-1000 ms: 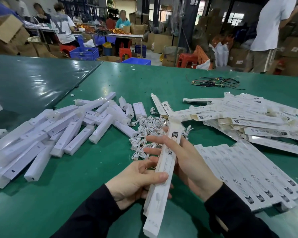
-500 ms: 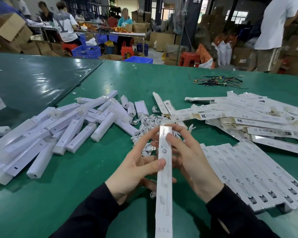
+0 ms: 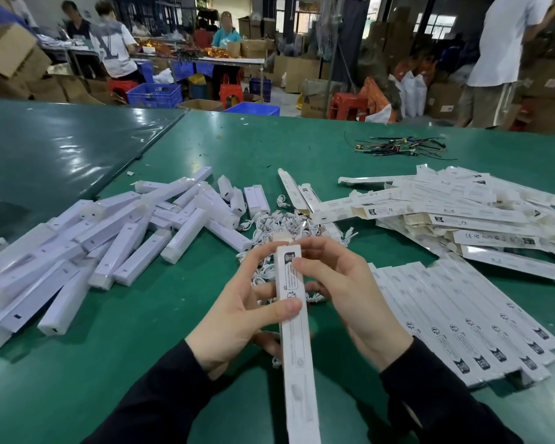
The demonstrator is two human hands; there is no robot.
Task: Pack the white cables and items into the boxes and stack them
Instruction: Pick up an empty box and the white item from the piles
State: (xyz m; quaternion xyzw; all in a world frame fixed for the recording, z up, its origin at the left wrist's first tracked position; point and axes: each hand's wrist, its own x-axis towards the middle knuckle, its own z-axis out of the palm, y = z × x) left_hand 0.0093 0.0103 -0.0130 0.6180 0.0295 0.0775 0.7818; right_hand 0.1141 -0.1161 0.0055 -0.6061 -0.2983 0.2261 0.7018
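Box [image 3: 293, 312] held up lengthwise over green table [image 3: 269, 145], far flap end getting closed.

Gripped by left hand [image 3: 237, 318] with thumb pinned across the face, right hand [image 3: 343, 299] pinching near the top end. Looks like the closing step; next up probably laying it on the packed row [image 3: 462, 318], roughly nine or ten there. Too many to count: white items [image 3: 109, 238] left, cables [image 3: 269, 225] just beyond, flat boxes [image 3: 462, 216] right.
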